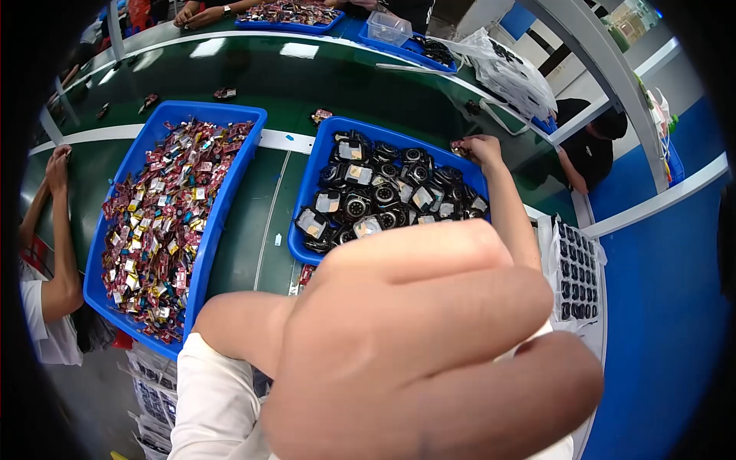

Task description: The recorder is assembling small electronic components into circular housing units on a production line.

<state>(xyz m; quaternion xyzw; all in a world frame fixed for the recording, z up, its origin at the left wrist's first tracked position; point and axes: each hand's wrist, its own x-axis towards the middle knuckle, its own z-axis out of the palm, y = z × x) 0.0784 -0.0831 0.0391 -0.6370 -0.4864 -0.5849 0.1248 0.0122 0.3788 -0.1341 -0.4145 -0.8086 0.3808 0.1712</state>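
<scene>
Very close to the camera, my left hand point(429, 345) is curled into a fist and covers much of the lower middle; whatever its fingers hold, if anything, is hidden. Its wrist comes out of a white sleeve point(218, 391). My right hand point(484, 148) reaches past the far right corner of a blue tray point(296, 230), pinching a small reddish circuit part point(458, 146) over the green belt. In that tray lies a heap of black watch casings point(358, 205), some with pale pads. The fist hides the tray's near edge.
To the left stands a long blue bin point(257, 126) heaped with small red circuit parts point(165, 222). Loose parts point(225, 93) dot the green conveyor belt point(253, 73). At right is a tray of black pieces point(576, 272). Co-workers sit left, right and across; white metal posts frame the line.
</scene>
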